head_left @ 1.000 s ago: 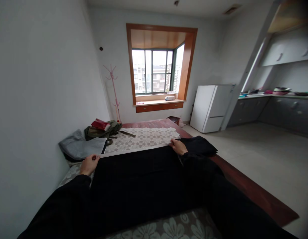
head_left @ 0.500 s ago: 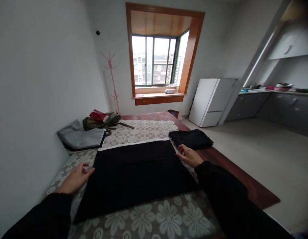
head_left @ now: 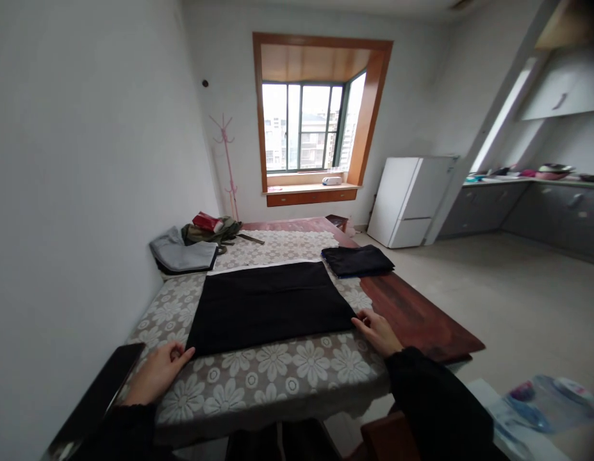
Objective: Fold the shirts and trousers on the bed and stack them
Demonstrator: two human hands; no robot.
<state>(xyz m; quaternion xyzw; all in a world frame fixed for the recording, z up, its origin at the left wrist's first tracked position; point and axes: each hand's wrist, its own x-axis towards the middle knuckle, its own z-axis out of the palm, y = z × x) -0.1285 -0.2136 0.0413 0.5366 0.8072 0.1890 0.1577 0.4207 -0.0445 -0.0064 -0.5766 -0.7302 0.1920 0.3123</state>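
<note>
A black cloth [head_left: 272, 307] lies flat and folded on the patterned tablecloth [head_left: 277, 365], with a white strip showing along its far edge. At its near left corner, my left hand [head_left: 158, 368] has its fingers curled and the thumb tip against the fabric. My right hand [head_left: 377, 330] pinches the near right corner between thumb and curled fingers. Just beyond the cloth to the right sits a folded black stack [head_left: 358, 260]. Over on the far left is a pile of grey fabric [head_left: 184, 251] with something black beneath it.
A green bag [head_left: 200, 232] with a red packet [head_left: 207, 221] on top rests at the back left by the wall. The bare red wooden tabletop [head_left: 421, 314] shows at the right. A clear plastic bottle [head_left: 546, 403] stands lower right; a dark panel [head_left: 102, 390] is lower left.
Both hands have moved from the cloth's sides to its near corners. My view has pulled back and tilted, so the table's near edge and the bottle now show.
</note>
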